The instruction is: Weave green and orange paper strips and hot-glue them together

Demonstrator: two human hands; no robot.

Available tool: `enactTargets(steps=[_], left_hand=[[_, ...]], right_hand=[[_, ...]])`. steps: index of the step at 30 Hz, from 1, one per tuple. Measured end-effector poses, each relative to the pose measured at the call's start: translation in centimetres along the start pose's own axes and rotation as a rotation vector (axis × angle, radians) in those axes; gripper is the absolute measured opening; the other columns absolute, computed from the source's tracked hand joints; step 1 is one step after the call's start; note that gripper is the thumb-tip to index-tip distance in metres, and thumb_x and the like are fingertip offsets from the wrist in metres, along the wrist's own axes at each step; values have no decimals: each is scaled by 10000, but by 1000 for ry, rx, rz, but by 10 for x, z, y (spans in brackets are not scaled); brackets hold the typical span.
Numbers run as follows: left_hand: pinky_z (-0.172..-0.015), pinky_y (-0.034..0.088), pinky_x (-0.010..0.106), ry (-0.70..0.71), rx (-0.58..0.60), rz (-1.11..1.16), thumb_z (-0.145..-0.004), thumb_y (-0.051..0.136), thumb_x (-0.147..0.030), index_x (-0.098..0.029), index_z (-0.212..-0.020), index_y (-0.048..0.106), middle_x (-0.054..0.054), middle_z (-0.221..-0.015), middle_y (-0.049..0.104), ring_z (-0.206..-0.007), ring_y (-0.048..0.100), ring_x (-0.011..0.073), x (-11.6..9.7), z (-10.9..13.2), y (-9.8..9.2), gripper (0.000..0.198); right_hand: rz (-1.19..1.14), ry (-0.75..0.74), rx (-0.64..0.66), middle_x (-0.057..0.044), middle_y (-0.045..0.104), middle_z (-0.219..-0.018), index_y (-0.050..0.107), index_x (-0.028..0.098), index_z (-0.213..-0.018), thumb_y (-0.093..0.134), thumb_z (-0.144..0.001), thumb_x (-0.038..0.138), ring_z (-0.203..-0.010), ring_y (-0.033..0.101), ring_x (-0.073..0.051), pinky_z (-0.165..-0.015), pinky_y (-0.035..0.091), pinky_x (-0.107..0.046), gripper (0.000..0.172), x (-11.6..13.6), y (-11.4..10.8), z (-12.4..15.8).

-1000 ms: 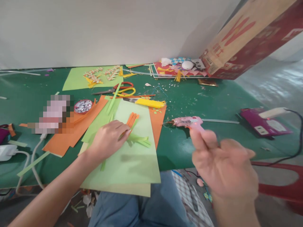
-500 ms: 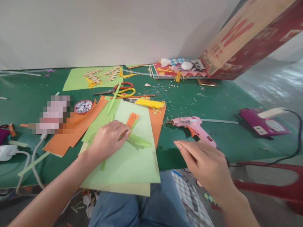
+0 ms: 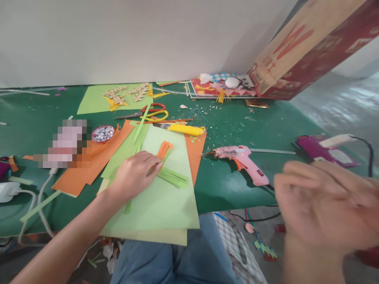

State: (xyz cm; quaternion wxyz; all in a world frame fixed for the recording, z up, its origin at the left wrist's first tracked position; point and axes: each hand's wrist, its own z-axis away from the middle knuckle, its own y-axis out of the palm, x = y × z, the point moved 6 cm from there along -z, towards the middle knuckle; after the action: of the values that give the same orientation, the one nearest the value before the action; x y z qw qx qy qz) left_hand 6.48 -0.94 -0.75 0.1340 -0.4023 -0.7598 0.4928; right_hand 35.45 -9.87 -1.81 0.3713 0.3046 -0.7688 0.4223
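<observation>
My left hand (image 3: 137, 171) pinches a small bundle of orange strips (image 3: 164, 150) and green strips (image 3: 173, 177) over a pale green sheet (image 3: 166, 213). My right hand (image 3: 319, 201) is raised at the right, blurred, with its fingers curled; whether anything is in it cannot be made out. Between the hands, a pink glue gun (image 3: 247, 161) lies on the table with a clear stick in its back. Behind the sheet rest a yellow-handled cutter (image 3: 186, 129) and scissors (image 3: 154, 113) with red and yellow handles.
The green table (image 3: 231, 118) also bears orange paper (image 3: 79, 173), a round dish of small silvery pieces (image 3: 103, 134), a blurred-out device with a cable, and a purple box (image 3: 340, 152). A red and tan carton (image 3: 308, 55) leans at the back right.
My right hand has moved right and nearer the camera, away from the glue gun, uncovering its handle. My left hand has stayed on the strips.
</observation>
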Motion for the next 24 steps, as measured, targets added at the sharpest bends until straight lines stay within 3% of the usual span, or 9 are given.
enactTargets(steps=[5, 7, 11, 13, 16, 18, 21, 24], left_hand=[[-635, 476, 284, -12, 0, 21, -906, 516, -198, -163, -803, 648, 41, -790, 705, -734, 652, 168, 1, 1, 0, 171], [-634, 479, 288, -15, -5, 31, -903, 521, -193, -162, -800, 646, 42, -788, 705, -732, 654, 170, 2, 2, 1, 165], [-639, 482, 286, -16, -26, 29, -892, 534, -180, -165, -793, 642, 34, -768, 702, -719, 653, 164, 2, 3, 0, 148], [-630, 480, 279, -23, -28, 18, -887, 536, -175, -169, -786, 638, 30, -764, 703, -708, 651, 157, 2, 3, -1, 144], [-605, 475, 269, -30, -27, -3, -888, 521, -173, -176, -785, 630, 27, -761, 704, -680, 642, 146, 1, 3, -3, 150], [-592, 471, 261, -30, -31, -12, -889, 508, -176, -183, -793, 627, 22, -754, 700, -666, 638, 140, 0, 3, -4, 153], [-581, 462, 252, -38, -31, -19, -884, 501, -171, -187, -796, 623, 18, -740, 693, -656, 634, 137, 0, 3, -5, 151], [-578, 450, 247, -56, -10, -33, -882, 492, -170, -186, -786, 615, 19, -731, 686, -653, 628, 137, 0, 3, -4, 157]], right_hand=[[-56, 52, -232, -78, 655, -712, 710, 193, -930, 486, -834, 534, -660, 624, -224, -632, 497, -404, 419, 8, 5, -17], [74, 54, -290, -84, 666, -749, 697, 195, -966, 452, -854, 523, -704, 635, -240, -684, 499, -431, 424, 3, 4, -16], [690, -141, -204, -152, 681, -847, 677, 148, -1036, 364, -870, 623, -773, 596, -295, -740, 465, -468, 593, -4, 12, -15], [813, -227, -120, -178, 675, -865, 669, 128, -1035, 454, -865, 582, -765, 569, -294, -722, 452, -435, 530, -7, 20, -15], [905, -277, -103, -178, 652, -822, 668, 137, -932, 580, -828, 499, -742, 524, -286, -698, 428, -409, 387, -6, 27, -15], [923, -277, -115, -149, 614, -758, 642, 165, -830, 541, -838, 533, -709, 493, -276, -668, 413, -409, 382, -4, 28, -16], [870, -222, -93, -102, 563, -709, 581, 197, -785, 495, -855, 539, -690, 479, -262, -623, 397, -389, 360, -4, 29, -18], [833, -162, -116, -86, 552, -704, 545, 214, -776, 550, -840, 427, -682, 479, -252, -613, 393, -373, 222, -3, 28, -22]])
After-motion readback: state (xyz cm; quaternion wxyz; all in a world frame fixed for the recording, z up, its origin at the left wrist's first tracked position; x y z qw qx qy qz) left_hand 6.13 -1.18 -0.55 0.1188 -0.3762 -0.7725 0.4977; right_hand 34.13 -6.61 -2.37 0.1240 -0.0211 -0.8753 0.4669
